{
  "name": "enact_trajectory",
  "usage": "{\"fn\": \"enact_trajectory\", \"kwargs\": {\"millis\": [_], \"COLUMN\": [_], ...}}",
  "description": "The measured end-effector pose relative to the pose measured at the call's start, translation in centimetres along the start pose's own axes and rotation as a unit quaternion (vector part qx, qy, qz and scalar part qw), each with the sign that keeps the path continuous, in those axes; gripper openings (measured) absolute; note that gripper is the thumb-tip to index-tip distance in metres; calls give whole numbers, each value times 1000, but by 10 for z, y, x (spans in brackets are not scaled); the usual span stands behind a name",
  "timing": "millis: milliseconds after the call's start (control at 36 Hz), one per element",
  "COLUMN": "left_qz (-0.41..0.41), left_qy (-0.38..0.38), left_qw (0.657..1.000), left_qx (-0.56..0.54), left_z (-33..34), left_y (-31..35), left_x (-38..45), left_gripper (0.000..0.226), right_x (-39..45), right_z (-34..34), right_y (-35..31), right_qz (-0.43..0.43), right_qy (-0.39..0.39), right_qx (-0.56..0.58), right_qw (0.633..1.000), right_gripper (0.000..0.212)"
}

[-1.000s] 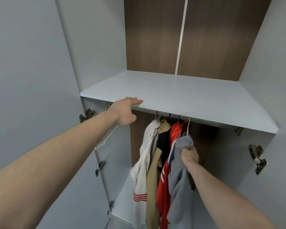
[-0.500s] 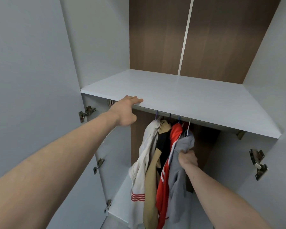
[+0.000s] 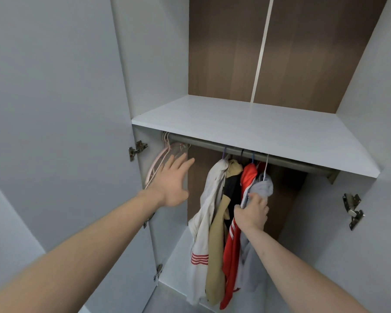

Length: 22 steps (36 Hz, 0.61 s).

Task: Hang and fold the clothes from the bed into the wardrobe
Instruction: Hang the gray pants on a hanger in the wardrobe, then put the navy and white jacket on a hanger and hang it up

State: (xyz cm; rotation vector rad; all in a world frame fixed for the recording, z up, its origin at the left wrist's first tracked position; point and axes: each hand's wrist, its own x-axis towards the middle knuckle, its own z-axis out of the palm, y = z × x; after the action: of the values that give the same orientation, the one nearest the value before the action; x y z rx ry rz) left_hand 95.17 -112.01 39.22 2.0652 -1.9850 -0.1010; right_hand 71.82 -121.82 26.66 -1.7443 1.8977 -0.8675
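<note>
Beneath the shelf, four garments are already hung, the grey one pinched by the right hand, while spare hangers beyond the left hand's spread fingers suggest more to come.

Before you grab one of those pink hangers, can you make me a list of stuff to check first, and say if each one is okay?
1. Left hand free to take a hanger: ok, fingers spread, holding nothing.
2. Empty pink plastic hangers within reach: ok, bunched at the rail's left end beside that hand.
3. Grey fabric garment hooked on the dark metal rail: ok, its hanger hook goes over the rail.
4. Right hand let go of it: not ok, it grips the grey cloth.
5. Room on the rail: ok, bare stretch between hangers and clothes.
6. Clothes left on the bed: cannot tell, bed out of view.
</note>
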Motion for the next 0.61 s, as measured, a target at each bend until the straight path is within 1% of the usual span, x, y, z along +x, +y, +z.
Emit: {"fn": "enact_trajectory", "kwargs": {"millis": [83, 167, 250, 333, 444, 528, 611], "left_qz": [-38, -81, -127, -182, -258, -328, -404], "left_qy": [-1, -8, -8, -4, 30, 71, 110], "left_qw": [998, 992, 983, 973, 953, 928, 891], "left_qx": [-52, -100, -132, -140, -157, -162, -175], "left_z": [12, 21, 27, 34, 38, 37, 33], "left_y": [-19, -37, -56, -76, -95, -99, -95], "left_x": [-58, -122, -189, -258, -350, -419, -485], "left_gripper": [88, 79, 73, 69, 66, 64, 60], "right_x": [-38, -84, -135, -188, -256, -305, -355], "right_z": [10, 22, 33, 44, 54, 61, 69], "right_y": [-22, -47, -74, -99, -127, -146, -164], "right_qz": [-64, -135, -176, -217, -286, -323, -364], "right_qy": [-33, -103, -204, -310, -435, -495, -546], "right_qx": [40, 105, 138, 128, 92, 89, 90], "right_qw": [997, 980, 953, 917, 849, 802, 749], "right_gripper": [48, 37, 32, 26, 21, 20, 21]}}
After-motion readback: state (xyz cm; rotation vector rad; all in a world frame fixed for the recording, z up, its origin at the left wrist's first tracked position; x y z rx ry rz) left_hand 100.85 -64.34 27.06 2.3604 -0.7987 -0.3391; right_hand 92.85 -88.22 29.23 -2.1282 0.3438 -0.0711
